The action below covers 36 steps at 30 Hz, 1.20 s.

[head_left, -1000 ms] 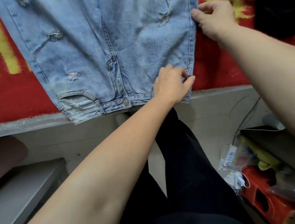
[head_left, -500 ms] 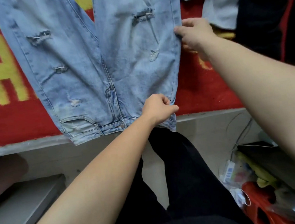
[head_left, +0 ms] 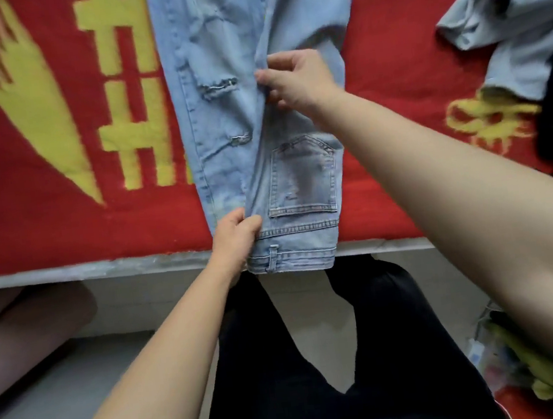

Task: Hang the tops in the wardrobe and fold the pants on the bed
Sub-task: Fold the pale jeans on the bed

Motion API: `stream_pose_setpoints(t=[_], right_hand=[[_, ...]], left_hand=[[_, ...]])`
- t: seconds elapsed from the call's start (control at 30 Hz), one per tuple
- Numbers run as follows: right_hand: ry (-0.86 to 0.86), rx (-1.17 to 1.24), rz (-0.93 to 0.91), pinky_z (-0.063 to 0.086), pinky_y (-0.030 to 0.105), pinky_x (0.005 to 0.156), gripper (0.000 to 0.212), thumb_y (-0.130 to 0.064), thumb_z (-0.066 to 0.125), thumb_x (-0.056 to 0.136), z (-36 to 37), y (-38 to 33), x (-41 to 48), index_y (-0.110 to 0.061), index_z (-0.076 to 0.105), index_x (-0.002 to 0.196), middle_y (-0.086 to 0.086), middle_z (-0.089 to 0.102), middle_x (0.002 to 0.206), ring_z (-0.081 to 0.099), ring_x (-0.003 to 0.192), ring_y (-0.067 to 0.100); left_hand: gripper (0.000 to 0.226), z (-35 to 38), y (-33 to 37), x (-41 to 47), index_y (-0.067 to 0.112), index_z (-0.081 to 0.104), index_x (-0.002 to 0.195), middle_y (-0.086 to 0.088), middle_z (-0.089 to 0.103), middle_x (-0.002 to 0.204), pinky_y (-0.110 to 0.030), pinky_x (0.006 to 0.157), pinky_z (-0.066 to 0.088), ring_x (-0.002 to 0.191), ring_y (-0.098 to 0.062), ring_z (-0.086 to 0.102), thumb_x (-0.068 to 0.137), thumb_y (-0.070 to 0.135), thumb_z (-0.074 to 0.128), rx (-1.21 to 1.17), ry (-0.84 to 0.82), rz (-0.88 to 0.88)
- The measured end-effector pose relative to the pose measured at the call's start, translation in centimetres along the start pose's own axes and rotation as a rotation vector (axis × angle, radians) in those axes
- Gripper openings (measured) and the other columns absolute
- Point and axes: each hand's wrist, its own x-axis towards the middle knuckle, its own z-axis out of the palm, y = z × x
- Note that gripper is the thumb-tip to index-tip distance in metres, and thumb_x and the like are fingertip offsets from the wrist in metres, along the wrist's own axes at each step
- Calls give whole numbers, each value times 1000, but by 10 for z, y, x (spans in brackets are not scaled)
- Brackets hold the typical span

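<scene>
My left hand [head_left: 236, 234] and right hand [head_left: 298, 79] grip the jeans [head_left: 226, 146], halved lengthwise on the bed [head_left: 62, 216]; cross-folds and the top [head_left: 515, 16] remain.

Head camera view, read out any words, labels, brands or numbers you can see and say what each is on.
Nothing reads clearly.
Red blanket: big yellow woven strokes, maybe part of a character, cut off by the jeans; unreadable.
On the jeans: no label or brand text shows.
On the clutter on the floor: too blurred to read.
</scene>
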Motion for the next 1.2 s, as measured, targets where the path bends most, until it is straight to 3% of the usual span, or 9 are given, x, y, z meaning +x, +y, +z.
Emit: stream_pose_setpoints(t=[0.23, 0.37, 0.5, 0.57, 0.73, 0.93, 1.03, 1.13, 1.2], right_hand=[[-65, -553, -2, 56, 41, 78, 23, -19, 59, 90, 138, 34, 45, 1, 70, 86, 9, 63, 75, 58, 69, 18], [64, -689, -61, 49, 32, 69, 27, -20, 54, 82, 161, 50, 50, -14, 47, 57, 9, 66, 71, 63, 71, 20], [141, -669, -107, 46, 26, 74, 9, -22, 55, 82, 163, 53, 46, -16, 53, 75, -1, 61, 66, 58, 69, 9], [7, -743, -121, 50, 28, 80, 5, -19, 56, 84, 161, 51, 45, -15, 57, 82, 1, 69, 81, 66, 81, 16], [-239, -690, 6, 53, 35, 87, 33, -33, 64, 91, 144, 33, 44, -4, 68, 105, 12, 72, 96, 69, 87, 21], [502, -778, -240, 40, 31, 96, 44, -42, 63, 89, 63, 75, -14, -11, 59, 119, 11, 56, 118, 54, 112, 25], [631, -739, 63, 39, 36, 98, 64, -63, 61, 83, 30, 114, -51, -13, 53, 123, 10, 53, 122, 52, 117, 30], [362, -766, 443, 44, 42, 91, 78, -84, 42, 81, 18, 153, -90, -15, 56, 116, 12, 61, 121, 58, 115, 33], [214, -804, 409, 45, 42, 88, 75, -80, 43, 85, 18, 172, -111, -11, 60, 108, 15, 64, 115, 60, 110, 36]], left_hand=[[17, -66, -71, 48, -1, 62, 86, -6, 59, 77, -31, 67, 40, 68, -16, 49, 79, 10, 72, 145, 56, -8], [20, -75, -85, 62, 15, 59, 84, 0, 60, 72, -32, 65, 48, 64, -12, 52, 76, 4, 73, 78, 14, -11], [31, -82, -88, 61, 15, 54, 95, -8, 63, 79, -49, 75, 59, 72, -21, 59, 77, 3, 77, 55, -18, -42], [33, -84, -85, 63, 16, 54, 93, -2, 63, 75, -44, 77, 57, 72, -20, 60, 76, 8, 81, 176, 7, -15], [32, -88, -66, 71, 22, 55, 80, 10, 60, 67, -34, 73, 49, 71, -19, 60, 71, 28, 86, 415, 18, 26], [62, -72, -59, 63, 12, 50, 116, 3, 57, 85, -42, 84, 48, 90, -27, 60, 73, 40, 84, 386, 204, 127], [56, -57, -66, 55, 7, 49, 120, -10, 56, 105, -42, 93, 42, 105, -32, 53, 83, 40, 75, 412, 250, 125], [46, -47, -74, 45, 5, 53, 109, -16, 55, 112, -40, 92, 37, 109, -34, 51, 91, 46, 63, 447, 249, 57], [42, -45, -77, 43, 7, 52, 99, -13, 58, 104, -37, 81, 37, 100, -31, 54, 92, 48, 61, 427, 225, 10]])
